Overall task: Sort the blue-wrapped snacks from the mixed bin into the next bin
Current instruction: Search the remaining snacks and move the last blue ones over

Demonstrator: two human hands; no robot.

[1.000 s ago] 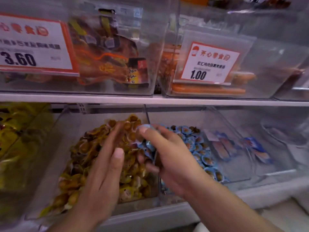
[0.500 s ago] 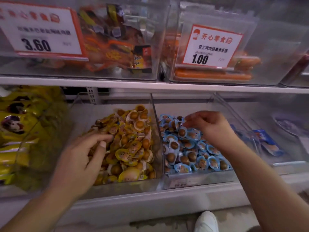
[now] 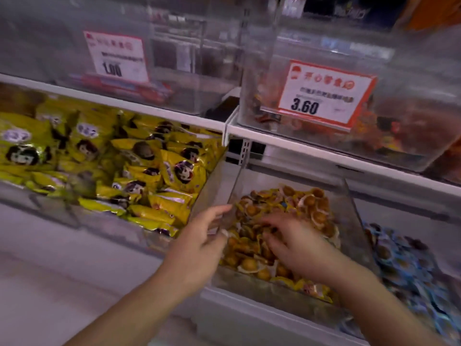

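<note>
Two hands work at the mixed bin (image 3: 354, 216), the clear bin of yellow-wrapped snacks (image 3: 316, 216) in the middle of the lower shelf. I go from left to right and use this bin as the landmark.

Left of the mixed bin lies a heap of big yellow packets (image 3: 154, 168), which are not part of the task. The left hand (image 3: 202, 243) is at the left wall of the mixed bin. Its fingers are stretched and only a little apart, and they lie along this clear wall near the rim. I cannot tell if the thumb hooks over the edge, and the hand holds no snack that I can see.

Inside the mixed bin, the right hand (image 3: 296, 243) rests palm down on the yellow heap. Its fingers are spread and bent and dig into the wrappers. If something is pinched under them I cannot tell, because the picture is blurred there.

One small blue spot (image 3: 284, 204) shows among the yellow wrappers, just behind the fingertips of the right hand, toward the back of the mixed bin. It is perhaps a blue-wrapped snack, too small for me to tell its long axis. The right hand is the nearer one and needs, I think, only a short reach forward.

Right of the mixed bin, touching its right wall, is the next bin (image 3: 446, 328) with the blue-wrapped snacks (image 3: 404, 265).
</note>
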